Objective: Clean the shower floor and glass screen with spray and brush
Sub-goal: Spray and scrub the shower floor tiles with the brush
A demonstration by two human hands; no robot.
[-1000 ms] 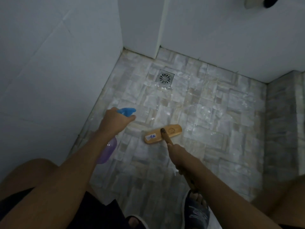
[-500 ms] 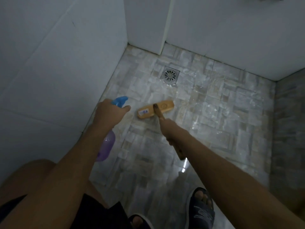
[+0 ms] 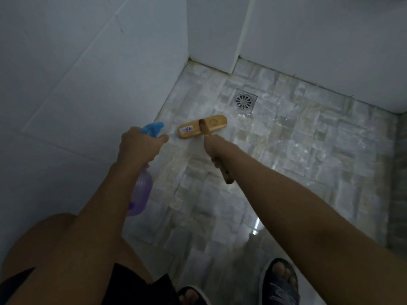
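Observation:
My left hand (image 3: 138, 146) grips a spray bottle (image 3: 141, 194) with a purple body and a blue nozzle head, which points forward over the floor near the left wall. A wooden brush (image 3: 202, 126) with a flat yellow-brown head lies bristles-down on the wet mosaic shower floor (image 3: 297, 150). My right hand (image 3: 214, 148) grips its wooden handle just behind the head. The brush head sits below and left of the round metal drain (image 3: 244, 100). The two hands are close together, left hand beside the brush's left end.
White tiled walls (image 3: 77, 95) close in on the left and at the back, with a corner post behind the drain. A darker raised edge runs along the right. My feet in dark slippers (image 3: 279, 282) stand at the bottom of the view.
The brush head has slid forward and left across the floor toward the drain and the wall. My right arm has stretched out. My left hand with the bottle has moved forward alongside it.

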